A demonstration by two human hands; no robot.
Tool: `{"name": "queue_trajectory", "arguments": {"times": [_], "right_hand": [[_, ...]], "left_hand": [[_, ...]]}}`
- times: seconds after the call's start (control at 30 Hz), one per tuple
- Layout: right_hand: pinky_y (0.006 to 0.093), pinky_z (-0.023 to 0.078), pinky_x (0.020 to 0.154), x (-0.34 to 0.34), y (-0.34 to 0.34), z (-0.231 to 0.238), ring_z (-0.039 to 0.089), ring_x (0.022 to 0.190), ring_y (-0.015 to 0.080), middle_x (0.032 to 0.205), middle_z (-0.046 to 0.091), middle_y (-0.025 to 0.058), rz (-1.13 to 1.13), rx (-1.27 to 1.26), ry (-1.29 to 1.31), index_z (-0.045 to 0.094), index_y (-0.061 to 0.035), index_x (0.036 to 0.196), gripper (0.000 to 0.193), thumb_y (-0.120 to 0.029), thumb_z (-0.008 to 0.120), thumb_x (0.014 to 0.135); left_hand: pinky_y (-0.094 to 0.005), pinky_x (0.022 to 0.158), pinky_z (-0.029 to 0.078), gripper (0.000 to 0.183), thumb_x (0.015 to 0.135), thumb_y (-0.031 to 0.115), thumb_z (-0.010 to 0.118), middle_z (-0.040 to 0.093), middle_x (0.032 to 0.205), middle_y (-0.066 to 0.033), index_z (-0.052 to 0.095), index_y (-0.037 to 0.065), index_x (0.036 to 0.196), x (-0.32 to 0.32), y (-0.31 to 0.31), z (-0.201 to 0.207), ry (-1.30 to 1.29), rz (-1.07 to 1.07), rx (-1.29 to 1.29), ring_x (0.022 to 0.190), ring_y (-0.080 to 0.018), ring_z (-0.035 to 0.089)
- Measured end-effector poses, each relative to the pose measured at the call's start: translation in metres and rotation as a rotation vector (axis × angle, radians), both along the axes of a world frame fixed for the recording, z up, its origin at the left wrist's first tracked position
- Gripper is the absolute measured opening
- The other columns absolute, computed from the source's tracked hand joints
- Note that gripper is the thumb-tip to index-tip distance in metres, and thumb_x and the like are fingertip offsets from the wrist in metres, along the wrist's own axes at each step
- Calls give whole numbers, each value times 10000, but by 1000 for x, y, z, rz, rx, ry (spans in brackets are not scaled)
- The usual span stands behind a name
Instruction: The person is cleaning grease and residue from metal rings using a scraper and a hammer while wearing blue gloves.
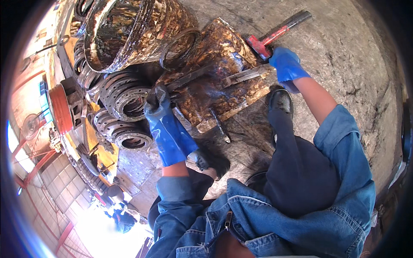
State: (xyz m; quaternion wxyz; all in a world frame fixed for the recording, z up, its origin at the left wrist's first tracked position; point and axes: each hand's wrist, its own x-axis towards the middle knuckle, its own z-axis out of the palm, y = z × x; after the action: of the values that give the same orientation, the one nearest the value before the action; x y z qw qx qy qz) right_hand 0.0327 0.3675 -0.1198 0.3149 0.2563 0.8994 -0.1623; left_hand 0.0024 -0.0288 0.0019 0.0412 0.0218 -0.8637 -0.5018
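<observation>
My left hand (158,103), in a blue rubber glove with blackened fingers, is closed around the near end of a dark flat bar (189,78). The bar reaches over a grimy brown board (232,105) on the ground. My right hand (287,66), also gloved in blue, is closed at the right end of a pale, dirty flat strip (247,75), whose other end is above the board; the fingers are partly hidden. Just beyond that hand lies a hammer (260,46) with a red head and a red-and-black handle. A thin dark rod (220,125) rests at the board's near edge.
A large grease-coated drum (142,34) lies on its side at the far left, with a metal ring (180,48) against it. Stacked ring-shaped flanges (124,99) stand left of my left hand. An orange-red drum (60,109) is farther left. My shoes flank the board's near side.
</observation>
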Motion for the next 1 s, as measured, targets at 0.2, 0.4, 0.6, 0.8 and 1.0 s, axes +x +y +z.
{"name": "queue_trajectory", "arguments": {"times": [0.2,0.4,0.6,0.8,1.0], "right_hand": [[380,524,761,43,36,-29,682,841,288,930,701,150,-150,-367,437,673,-47,1016,340,-276,693,766],[321,500,689,54,69,-5,605,725,166,855,675,64,-305,-635,461,664,-44,975,286,-300,659,848],[384,533,748,17,-14,136,652,834,293,924,668,100,541,-302,742,622,-93,1052,226,-224,631,868],[411,552,729,-16,-77,145,664,858,298,909,661,94,850,-136,334,589,-139,1136,288,-186,614,853],[396,534,744,-20,-61,134,663,816,284,886,673,109,691,-268,82,638,-144,1072,239,-255,551,880]], "left_hand": [[-343,747,509,323,915,266,577,654,1043,-98,562,48,1152,1,3,5,5,62,50,869,-189,621],[-365,759,511,378,930,314,541,642,1084,-109,522,61,1210,28,23,11,-73,120,164,889,-206,619],[-388,772,513,433,946,362,506,630,1126,-121,482,74,1268,47,24,4,-193,167,272,909,-223,616],[-410,784,515,488,961,409,470,618,1168,-132,442,87,1326,59,26,-7,-311,204,371,929,-240,614],[-432,796,517,543,977,457,435,606,1209,-144,403,100,1384,54,-15,23,-540,264,443,949,-257,611]]}}
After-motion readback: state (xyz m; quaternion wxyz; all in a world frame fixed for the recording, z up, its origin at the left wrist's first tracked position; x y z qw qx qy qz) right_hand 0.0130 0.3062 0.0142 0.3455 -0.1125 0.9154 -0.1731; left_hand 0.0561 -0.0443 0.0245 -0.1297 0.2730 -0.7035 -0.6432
